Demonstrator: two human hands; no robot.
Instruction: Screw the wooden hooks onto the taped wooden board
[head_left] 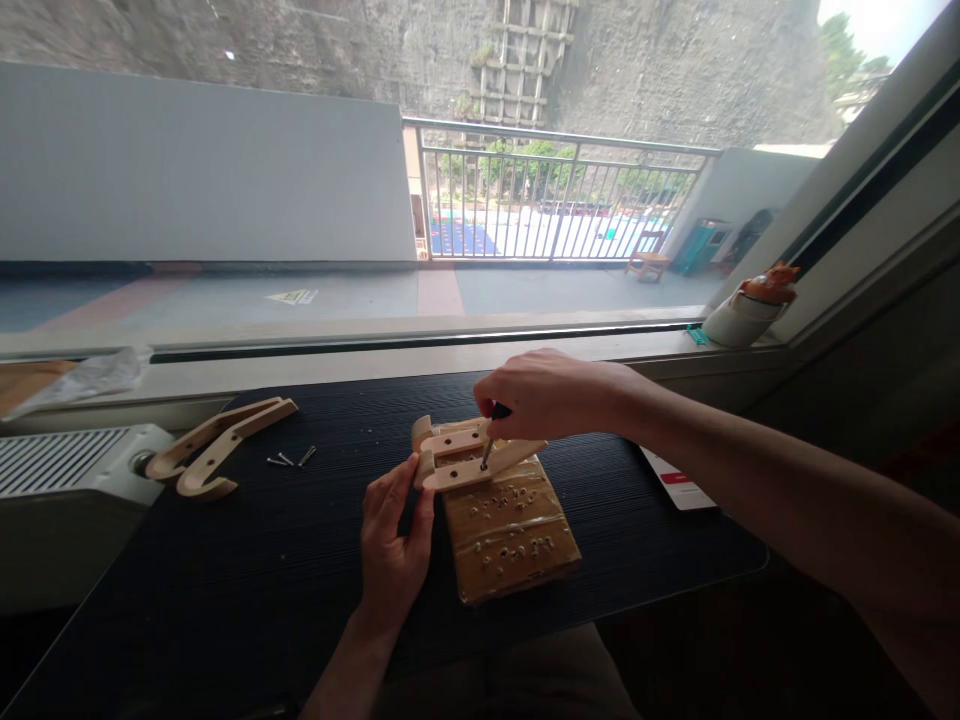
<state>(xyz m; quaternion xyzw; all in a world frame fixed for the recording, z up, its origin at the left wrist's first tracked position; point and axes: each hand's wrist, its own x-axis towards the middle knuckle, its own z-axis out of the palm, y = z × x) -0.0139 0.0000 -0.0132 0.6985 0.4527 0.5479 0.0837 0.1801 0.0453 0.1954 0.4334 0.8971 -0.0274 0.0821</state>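
Gripped in my right hand (pixel 529 395) is a screwdriver (pixel 488 450) with a black handle. It stands nearly upright, its tip at a hole in the nearer wooden hook (pixel 466 472). My left hand (pixel 397 530) pinches that hook's curved left end between thumb and fingers. A second wooden hook (pixel 452 440) lies parallel just behind it, its right part covered by my right hand. Both hooks rest on a brown block (pixel 517 550) wrapped in clear tape, its top pitted with many small holes. Whether a screw sits under the tip, I cannot make out.
Two more wooden hooks (pixel 225 445) lie at the left of the black table (pixel 322 580), near several loose screws (pixel 292 458). A white card or box (pixel 679 480) is partly under my right forearm. A white radiator (pixel 82 460) adjoins the left edge; a pot (pixel 742 315) stands on the sill.
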